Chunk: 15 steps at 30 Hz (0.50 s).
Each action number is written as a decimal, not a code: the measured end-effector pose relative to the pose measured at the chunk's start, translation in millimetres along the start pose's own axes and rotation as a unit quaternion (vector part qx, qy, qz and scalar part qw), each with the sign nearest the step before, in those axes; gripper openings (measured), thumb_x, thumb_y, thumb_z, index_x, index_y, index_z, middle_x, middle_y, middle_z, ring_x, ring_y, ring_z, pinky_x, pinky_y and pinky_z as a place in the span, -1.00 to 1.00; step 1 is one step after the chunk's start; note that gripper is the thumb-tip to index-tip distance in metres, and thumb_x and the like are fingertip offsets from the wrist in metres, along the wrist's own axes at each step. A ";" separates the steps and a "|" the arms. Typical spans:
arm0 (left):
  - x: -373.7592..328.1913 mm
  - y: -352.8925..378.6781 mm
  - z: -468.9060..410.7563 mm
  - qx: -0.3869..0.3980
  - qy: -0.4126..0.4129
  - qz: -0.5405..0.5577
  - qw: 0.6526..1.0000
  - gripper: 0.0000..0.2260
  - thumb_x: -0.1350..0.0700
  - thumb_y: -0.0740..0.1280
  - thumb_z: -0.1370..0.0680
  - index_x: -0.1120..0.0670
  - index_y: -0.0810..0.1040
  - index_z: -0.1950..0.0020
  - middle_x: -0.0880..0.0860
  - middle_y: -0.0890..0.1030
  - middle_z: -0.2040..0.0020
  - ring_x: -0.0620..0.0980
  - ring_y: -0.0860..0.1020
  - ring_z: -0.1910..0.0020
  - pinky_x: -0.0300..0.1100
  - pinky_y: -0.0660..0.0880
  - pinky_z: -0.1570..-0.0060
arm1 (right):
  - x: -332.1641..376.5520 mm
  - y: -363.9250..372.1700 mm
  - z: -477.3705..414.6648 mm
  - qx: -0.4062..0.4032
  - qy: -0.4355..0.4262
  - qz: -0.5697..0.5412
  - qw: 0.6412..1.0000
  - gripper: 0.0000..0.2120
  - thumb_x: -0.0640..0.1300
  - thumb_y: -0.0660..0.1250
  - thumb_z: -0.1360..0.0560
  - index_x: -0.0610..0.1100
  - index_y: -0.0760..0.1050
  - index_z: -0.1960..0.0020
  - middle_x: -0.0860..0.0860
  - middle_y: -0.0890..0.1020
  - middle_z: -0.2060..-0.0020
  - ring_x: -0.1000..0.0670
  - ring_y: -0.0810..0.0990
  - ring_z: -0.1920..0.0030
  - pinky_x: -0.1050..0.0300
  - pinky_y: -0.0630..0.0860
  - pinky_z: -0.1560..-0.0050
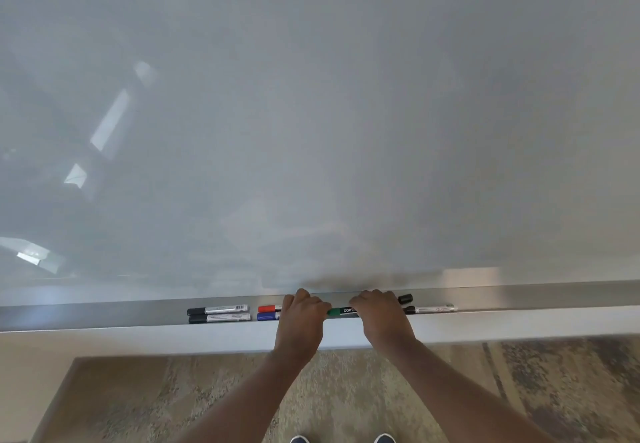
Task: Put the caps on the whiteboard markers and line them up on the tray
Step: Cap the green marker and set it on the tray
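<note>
Both hands sit over the tray point(104, 316) under the whiteboard point(311, 113); left hand point(302, 314) curls shut at the green marker point(341, 311)'s cap end, right hand point(379, 312) closes round its barrel; two black-capped markers point(219, 314) lie stacked at left; red marker point(269, 308) and blue marker point(268, 316) just beside the left hand; another black-capped marker point(431, 310) lies right, a loose black cap point(405, 298) behind it.

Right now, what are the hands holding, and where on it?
Both grip the green marker: left hand at its green cap end, right hand over the other end.
</note>
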State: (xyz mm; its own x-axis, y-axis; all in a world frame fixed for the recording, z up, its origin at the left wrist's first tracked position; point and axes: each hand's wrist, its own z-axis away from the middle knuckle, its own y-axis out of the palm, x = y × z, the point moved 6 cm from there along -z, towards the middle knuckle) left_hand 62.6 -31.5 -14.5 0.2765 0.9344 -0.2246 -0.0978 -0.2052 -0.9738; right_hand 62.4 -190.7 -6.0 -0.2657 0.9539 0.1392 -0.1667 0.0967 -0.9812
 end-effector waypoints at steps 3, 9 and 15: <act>0.1 4.2 -0.7 0.004 0.000 -0.001 1.000 -0.73 0.21 0.40 -0.63 -0.04 0.69 -0.28 -0.08 0.75 -0.14 -0.02 0.53 -0.16 -0.08 0.37 -0.25 | -0.6 5.8 -1.2 0.000 -0.005 0.003 1.000 -0.61 -0.37 0.23 -0.42 -0.03 0.57 -0.14 0.01 0.64 0.03 -0.12 0.57 -0.04 -0.02 0.38 -0.14; 1.2 8.5 1.9 0.013 -0.001 -0.013 1.000 -0.64 0.29 0.40 -0.59 -0.02 0.67 -0.33 -0.06 0.74 -0.18 0.02 0.54 -0.20 -0.03 0.38 -0.25 | 2.6 10.9 1.7 0.010 -0.023 0.004 1.000 -0.64 -0.37 0.25 -0.45 -0.07 0.57 -0.15 -0.01 0.63 0.04 -0.10 0.56 -0.03 -0.01 0.36 -0.16; -2.8 8.7 4.2 0.020 -0.006 -0.029 0.999 -0.63 0.33 0.39 -0.55 0.00 0.71 -0.26 -0.05 0.75 -0.16 0.03 0.56 -0.20 0.00 0.40 -0.24 | 0.5 5.7 9.9 -0.007 -0.032 -0.018 0.999 -0.71 -0.28 0.28 -0.50 -0.04 0.56 -0.16 0.04 0.64 -0.08 -0.06 0.56 -0.10 0.00 0.35 -0.22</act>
State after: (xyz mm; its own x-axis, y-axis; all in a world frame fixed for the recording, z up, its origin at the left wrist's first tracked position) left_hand 57.0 -34.7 -22.1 0.2720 0.9477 -0.1672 -0.1209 -0.1387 -0.9829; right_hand 52.0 -192.6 -10.3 -0.3199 0.9296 0.1830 -0.1640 0.1359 -0.9771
